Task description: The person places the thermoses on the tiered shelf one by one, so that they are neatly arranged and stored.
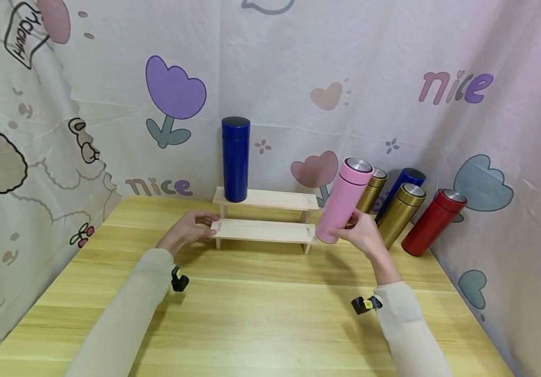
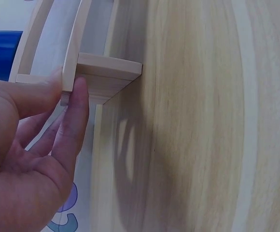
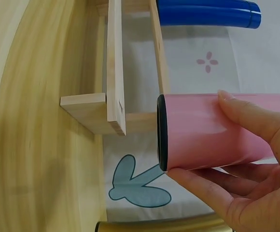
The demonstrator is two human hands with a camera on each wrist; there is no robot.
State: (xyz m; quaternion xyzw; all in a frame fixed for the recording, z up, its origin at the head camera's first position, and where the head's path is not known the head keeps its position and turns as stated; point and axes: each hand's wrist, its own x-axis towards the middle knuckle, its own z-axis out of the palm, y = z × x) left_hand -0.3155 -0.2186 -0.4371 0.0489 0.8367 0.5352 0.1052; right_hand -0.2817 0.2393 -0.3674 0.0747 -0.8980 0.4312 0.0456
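A pink thermos flask (image 1: 344, 201) with a silver-topped lid is gripped near its base by my right hand (image 1: 360, 233), slightly tilted beside the right end of a two-tier wooden rack (image 1: 265, 230). In the right wrist view, thumb and fingers wrap the pink body, its dark base (image 3: 162, 133) facing the rack. My left hand (image 1: 192, 230) pinches the left end of the rack's lower board; the left wrist view shows the thumb above and a finger beneath the board's edge (image 2: 71, 63). On the upper tier, toward its left, a blue thermos flask (image 1: 235, 159) stands upright.
Right of the pink flask, near the table's right edge, stand two gold flasks (image 1: 401, 214), another blue flask (image 1: 398, 193) and a red flask (image 1: 432, 222). A printed curtain (image 1: 270, 73) hangs behind and beside the wooden table (image 1: 261, 314).
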